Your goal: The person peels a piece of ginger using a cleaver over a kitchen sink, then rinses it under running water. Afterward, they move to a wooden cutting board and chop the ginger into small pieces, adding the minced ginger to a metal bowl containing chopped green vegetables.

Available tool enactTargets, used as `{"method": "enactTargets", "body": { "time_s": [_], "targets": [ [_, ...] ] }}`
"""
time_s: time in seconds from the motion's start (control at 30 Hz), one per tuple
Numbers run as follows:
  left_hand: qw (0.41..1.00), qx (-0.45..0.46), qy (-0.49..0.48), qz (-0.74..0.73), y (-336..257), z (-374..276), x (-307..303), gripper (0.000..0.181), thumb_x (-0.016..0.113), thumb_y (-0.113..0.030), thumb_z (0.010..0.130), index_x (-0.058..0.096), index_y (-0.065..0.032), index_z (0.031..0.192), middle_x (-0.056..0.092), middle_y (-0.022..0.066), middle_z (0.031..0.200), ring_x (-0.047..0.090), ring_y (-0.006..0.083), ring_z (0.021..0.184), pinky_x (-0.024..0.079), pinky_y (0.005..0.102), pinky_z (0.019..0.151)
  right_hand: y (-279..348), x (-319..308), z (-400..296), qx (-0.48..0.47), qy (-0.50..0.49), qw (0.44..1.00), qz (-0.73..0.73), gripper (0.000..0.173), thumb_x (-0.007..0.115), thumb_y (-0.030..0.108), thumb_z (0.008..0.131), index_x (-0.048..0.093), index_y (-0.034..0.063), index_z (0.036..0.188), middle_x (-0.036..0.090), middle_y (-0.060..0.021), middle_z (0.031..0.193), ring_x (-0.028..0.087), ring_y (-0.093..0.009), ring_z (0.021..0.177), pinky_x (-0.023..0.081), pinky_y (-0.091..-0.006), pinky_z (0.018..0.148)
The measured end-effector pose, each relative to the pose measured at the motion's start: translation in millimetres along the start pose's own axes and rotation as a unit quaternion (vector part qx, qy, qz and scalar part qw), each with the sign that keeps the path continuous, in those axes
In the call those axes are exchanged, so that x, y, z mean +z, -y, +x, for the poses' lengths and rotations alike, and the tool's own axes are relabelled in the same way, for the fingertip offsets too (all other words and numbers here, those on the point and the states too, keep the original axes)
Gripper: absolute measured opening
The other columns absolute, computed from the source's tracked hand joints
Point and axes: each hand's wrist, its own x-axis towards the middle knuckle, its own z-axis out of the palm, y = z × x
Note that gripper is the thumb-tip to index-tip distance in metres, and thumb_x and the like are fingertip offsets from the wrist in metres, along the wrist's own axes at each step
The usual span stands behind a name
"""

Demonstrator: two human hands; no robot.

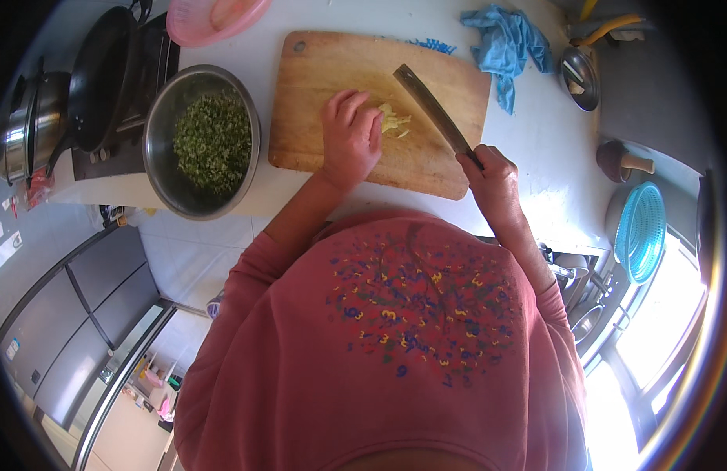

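A kitchen knife [437, 112] is held by its handle in my right hand [495, 179], its blade slanting up and left above the right part of a wooden cutting board [316, 70]. Beside my left hand [351, 138], at the board's middle, lie pale yellow sliced pieces [394, 121] of some food. The fingers of my left hand are bent near these pieces and partly hide them; whether they touch any cannot be told. Left of the board stands a metal bowl [157, 171] holding chopped green vegetable [213, 144].
Beyond the bowl, a black wok [101, 79] sits by a steel pot [48, 129] at the stove. A pink plastic basin [189, 26] is at the far left. Rightward are a blue cloth [501, 44], a small metal bowl [588, 79], a mortar [610, 160] and a turquoise basket [640, 232].
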Motion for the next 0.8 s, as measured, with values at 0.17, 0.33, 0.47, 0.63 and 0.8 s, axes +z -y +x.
{"method": "enactTargets", "body": {
  "time_s": [0.17, 0.33, 0.47, 0.63, 0.8],
  "targets": [
    [0.989, -0.035, 0.091, -0.109, 15, -15, 6, 0.027, 0.076, -0.009, 0.072, 0.060, -0.0024, 0.094, 0.059, 0.0151, 0.105, 0.055, 0.0356, 0.101, 0.047, 0.0439, 0.080, 14, 7, -1, -0.019, 0.022, 0.998, -0.048, 0.022, 0.066, 0.021, 0.087, 0.055, 0.0035, 0.079, 0.058, -0.0145, 0.079, 0.059, -0.036, 0.073, 0.047, -0.0442, 0.063],
    [0.993, 0.022, 0.060, -0.098, 11, -8, -7, 0.034, 0.078, -0.012, 0.073, 0.062, -0.0026, 0.101, 0.060, 0.0151, 0.106, 0.059, 0.0346, 0.097, 0.050, 0.0405, 0.079, 30, 7, -6, 0.012, 0.041, 0.994, -0.097, 0.019, 0.062, 0.020, 0.090, 0.056, 0.0043, 0.082, 0.058, -0.0169, 0.084, 0.061, -0.039, 0.078, 0.049, -0.0481, 0.067],
    [0.986, 0.077, 0.100, -0.112, 22, -8, -2, 0.031, 0.077, -0.008, 0.071, 0.063, -0.0021, 0.097, 0.061, 0.0146, 0.105, 0.060, 0.0342, 0.095, 0.051, 0.0398, 0.076, 35, 14, -8, 0.000, 0.049, 0.995, -0.092, 0.018, 0.060, 0.020, 0.091, 0.056, 0.0043, 0.084, 0.058, -0.0180, 0.085, 0.061, -0.040, 0.080, 0.051, -0.0489, 0.069],
    [0.992, 0.062, 0.068, -0.082, 17, -19, 7, 0.028, 0.076, -0.005, 0.070, 0.064, -0.0016, 0.094, 0.061, 0.0142, 0.105, 0.061, 0.0339, 0.092, 0.052, 0.0403, 0.074, 44, 20, -6, -0.009, 0.080, 0.993, -0.083, 0.017, 0.060, 0.020, 0.091, 0.056, 0.0048, 0.086, 0.059, -0.0172, 0.088, 0.061, -0.040, 0.083, 0.051, -0.0484, 0.071],
    [0.996, 0.054, 0.045, -0.054, 0, -19, -3, 0.029, 0.076, -0.005, 0.071, 0.064, -0.0003, 0.097, 0.061, 0.0141, 0.104, 0.059, 0.0338, 0.093, 0.051, 0.0408, 0.078, 43, 14, 1, -0.022, 0.082, 0.991, -0.106, 0.016, 0.059, 0.020, 0.092, 0.056, 0.0052, 0.086, 0.059, -0.0161, 0.087, 0.062, -0.039, 0.082, 0.052, -0.0482, 0.070]
  ]
}}
